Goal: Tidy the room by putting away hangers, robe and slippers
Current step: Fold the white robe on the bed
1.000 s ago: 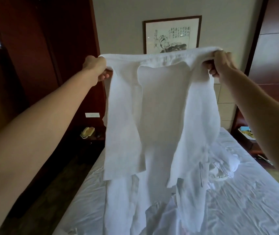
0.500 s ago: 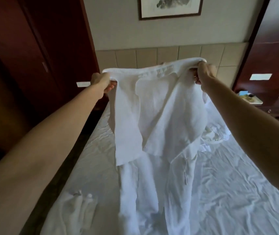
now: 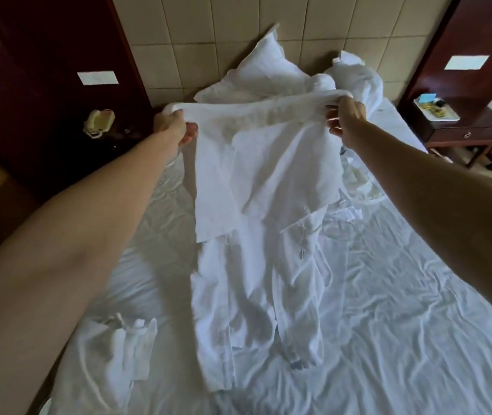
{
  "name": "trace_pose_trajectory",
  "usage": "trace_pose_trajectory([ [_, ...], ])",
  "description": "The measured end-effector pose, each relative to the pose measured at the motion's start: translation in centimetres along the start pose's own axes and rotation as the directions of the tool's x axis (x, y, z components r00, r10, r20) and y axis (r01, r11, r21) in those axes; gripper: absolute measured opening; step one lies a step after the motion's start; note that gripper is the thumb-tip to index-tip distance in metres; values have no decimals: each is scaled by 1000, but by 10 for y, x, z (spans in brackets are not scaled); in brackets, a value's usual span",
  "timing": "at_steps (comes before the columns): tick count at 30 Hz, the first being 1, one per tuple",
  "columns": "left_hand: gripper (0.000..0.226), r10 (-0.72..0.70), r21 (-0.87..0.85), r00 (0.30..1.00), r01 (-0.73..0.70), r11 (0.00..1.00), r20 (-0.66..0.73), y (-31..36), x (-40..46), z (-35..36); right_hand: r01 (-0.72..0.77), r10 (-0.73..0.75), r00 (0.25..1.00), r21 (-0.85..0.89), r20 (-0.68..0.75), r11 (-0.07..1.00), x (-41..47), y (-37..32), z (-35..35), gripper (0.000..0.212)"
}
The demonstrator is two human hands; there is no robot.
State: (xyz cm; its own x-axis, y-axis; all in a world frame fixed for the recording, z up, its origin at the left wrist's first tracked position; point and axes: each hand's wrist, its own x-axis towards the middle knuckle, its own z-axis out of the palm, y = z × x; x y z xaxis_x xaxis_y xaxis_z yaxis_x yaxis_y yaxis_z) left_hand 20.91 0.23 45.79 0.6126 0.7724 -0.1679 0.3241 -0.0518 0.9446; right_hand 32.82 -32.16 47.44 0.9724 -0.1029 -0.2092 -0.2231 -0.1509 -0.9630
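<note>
Head view: both hands, left (image 3: 170,123) and right (image 3: 347,121), are closed on the white waffle-cotton robe's (image 3: 256,211) shoulders. Spread wide, its hem trails flat on the rumpled white bed (image 3: 418,310), probably for folding.

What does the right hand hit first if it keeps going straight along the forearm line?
The right hand, holding the robe by its top edge, points up and left toward the headboard. First in that line looks like the pillow lying against the headboard, though depth is hard to judge here.
</note>
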Motion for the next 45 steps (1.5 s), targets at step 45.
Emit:
trace_pose_trajectory([
  [45,96,-555,506,825,434,746,109,-554,-26,10,277,43,922,-732,386,622,-236,562,217,79],
])
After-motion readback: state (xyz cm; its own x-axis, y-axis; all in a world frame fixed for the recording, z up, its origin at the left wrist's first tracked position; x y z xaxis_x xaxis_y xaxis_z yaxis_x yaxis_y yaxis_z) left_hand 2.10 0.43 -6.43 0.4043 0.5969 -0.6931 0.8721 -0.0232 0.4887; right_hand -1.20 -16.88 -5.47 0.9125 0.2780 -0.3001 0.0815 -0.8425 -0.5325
